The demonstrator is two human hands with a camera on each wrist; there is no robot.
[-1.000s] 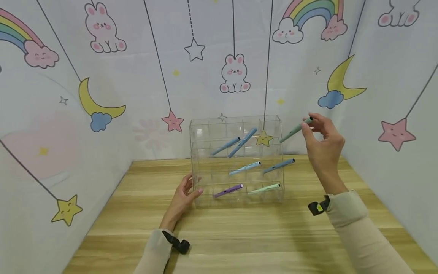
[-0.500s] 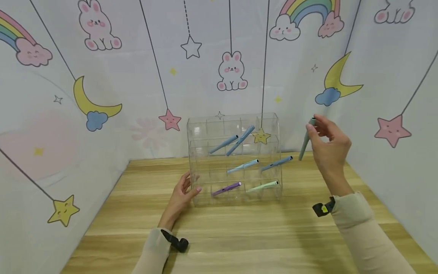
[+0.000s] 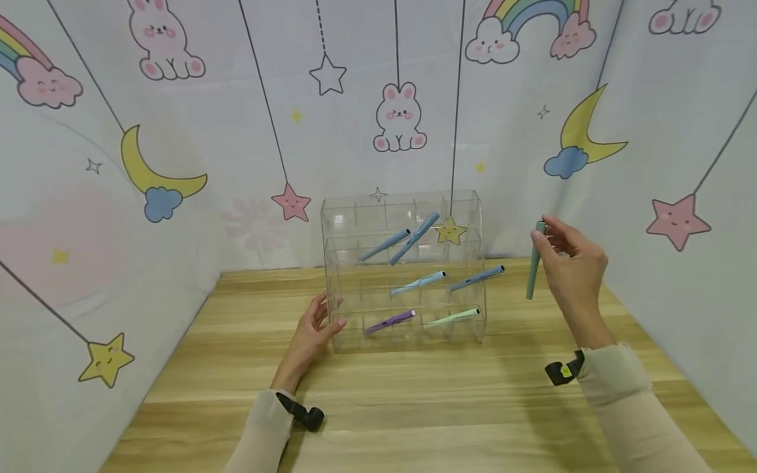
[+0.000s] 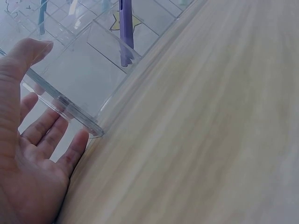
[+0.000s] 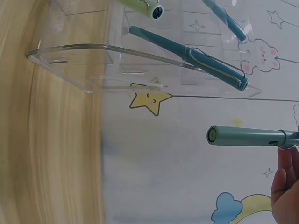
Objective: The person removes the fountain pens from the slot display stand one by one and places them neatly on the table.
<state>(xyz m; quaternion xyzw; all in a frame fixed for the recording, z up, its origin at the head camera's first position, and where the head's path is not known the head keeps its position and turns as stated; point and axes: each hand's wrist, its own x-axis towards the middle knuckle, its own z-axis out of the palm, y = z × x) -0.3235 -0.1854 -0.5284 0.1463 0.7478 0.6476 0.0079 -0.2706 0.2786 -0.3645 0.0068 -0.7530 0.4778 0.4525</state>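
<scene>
Pinched in our right hand is a green pen, not yet in the rack. Our left hand lies flat against its side. Six pens already sit inside.

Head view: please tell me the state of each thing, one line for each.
Grey-green pen: pinched at its top by right hand, hanging upright, outside organizer.
Clear organizer: upright on table, holds six pens.
Purple pen: slanted in bottom row.
Left hand: open, touching organizer's left side.
</scene>
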